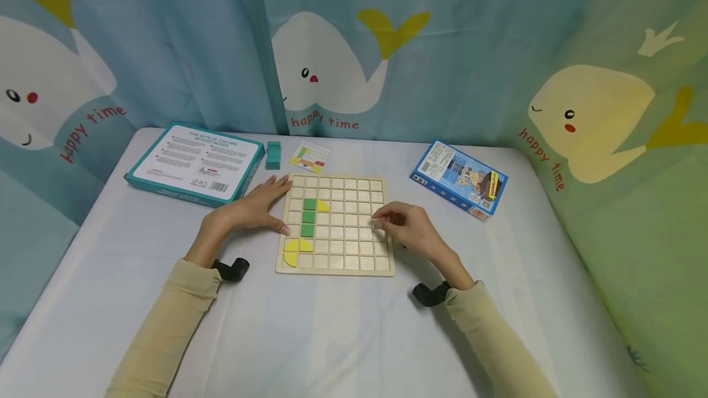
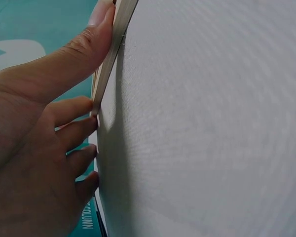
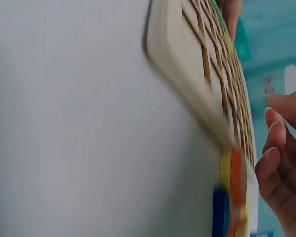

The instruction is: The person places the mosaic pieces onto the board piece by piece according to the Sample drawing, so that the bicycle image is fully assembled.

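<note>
A square wooden grid board [image 1: 336, 272] lies flat, with green square tiles [image 1: 308, 217] in a column and yellow rounded tiles [image 1: 305, 245] in some cells at its left. My left hand [image 1: 251, 209] rests against the board's left edge, fingers extended; in the left wrist view its thumb [image 2: 84, 44] touches the wooden rim. Over the board's right side, my right hand [image 1: 408, 227] pinches what looks like a small pale tile [image 1: 377, 223] between thumb and fingertips. The tile is mostly hidden, and the right wrist view is too blurred to show it clearly.
Coloured pieces [image 3: 235, 182] sit beside the board's right edge, mostly behind the right hand. At the back stand a teal-edged flat box [image 1: 201, 161], a small teal block [image 1: 273, 155], a pattern card [image 1: 310, 156] and a blue box [image 1: 459, 178]. A curtain [image 1: 464, 97] hangs behind.
</note>
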Motion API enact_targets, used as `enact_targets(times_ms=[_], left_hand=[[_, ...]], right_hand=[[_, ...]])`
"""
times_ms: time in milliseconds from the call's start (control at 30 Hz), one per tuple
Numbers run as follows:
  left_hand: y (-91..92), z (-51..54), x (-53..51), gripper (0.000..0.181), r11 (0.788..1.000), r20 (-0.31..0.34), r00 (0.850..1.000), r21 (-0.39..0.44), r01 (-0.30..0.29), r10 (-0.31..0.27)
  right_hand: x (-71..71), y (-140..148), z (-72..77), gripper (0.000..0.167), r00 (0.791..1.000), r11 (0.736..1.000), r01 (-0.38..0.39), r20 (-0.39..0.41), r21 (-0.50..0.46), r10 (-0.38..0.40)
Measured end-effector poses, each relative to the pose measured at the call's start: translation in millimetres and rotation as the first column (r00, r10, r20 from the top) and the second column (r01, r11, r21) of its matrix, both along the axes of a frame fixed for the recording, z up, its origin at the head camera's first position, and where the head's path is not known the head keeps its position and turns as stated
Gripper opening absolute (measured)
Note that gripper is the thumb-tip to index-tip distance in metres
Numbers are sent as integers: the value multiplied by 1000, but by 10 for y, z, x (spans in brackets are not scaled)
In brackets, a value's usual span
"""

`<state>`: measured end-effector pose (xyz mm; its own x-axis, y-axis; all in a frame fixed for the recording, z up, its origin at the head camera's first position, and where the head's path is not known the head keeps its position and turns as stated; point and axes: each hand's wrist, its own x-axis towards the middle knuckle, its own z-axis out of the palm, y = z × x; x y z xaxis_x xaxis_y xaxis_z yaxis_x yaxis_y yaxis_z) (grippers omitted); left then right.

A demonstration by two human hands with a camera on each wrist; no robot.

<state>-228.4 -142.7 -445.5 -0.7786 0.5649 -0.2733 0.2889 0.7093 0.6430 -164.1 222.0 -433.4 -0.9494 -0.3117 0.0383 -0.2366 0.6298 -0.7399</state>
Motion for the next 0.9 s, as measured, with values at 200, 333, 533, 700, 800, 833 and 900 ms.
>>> enact_targets(times_ms=[200,333,533,700,800,833,900], left_hand=[[3,-7,-4,110,1000,3,1000,-4,-2,2],[-4,-13,-10,110,1000,2,1000,-4,-2,2],[-2,-6,-8,110,1000,3,1000,-2,0,0],[4,3,-4,110,1000,3,1000,-3,-2,2],[1,-2,-7,109,1000,1,1000,-1,-4,4],[-2,-3,-7,109,1000,0,1000,3,-1,1],[-8,-9,-7,109,1000,-3,1000,5,1,-1]], right_hand=[[-97,253,20,15,998,997,58,16,51,-59],[-189,397,45,19,995,992,72,55,99,-78],[-315,492,30,25,996,982,63,45,176,-72],[-390,516,-11,33,999,973,9,28,231,-16],[-412,521,-27,31,999,969,-9,41,248,-1],[-416,520,-31,30,999,967,-9,44,254,-2],[-421,512,-36,28,999,965,-6,49,260,-7]])
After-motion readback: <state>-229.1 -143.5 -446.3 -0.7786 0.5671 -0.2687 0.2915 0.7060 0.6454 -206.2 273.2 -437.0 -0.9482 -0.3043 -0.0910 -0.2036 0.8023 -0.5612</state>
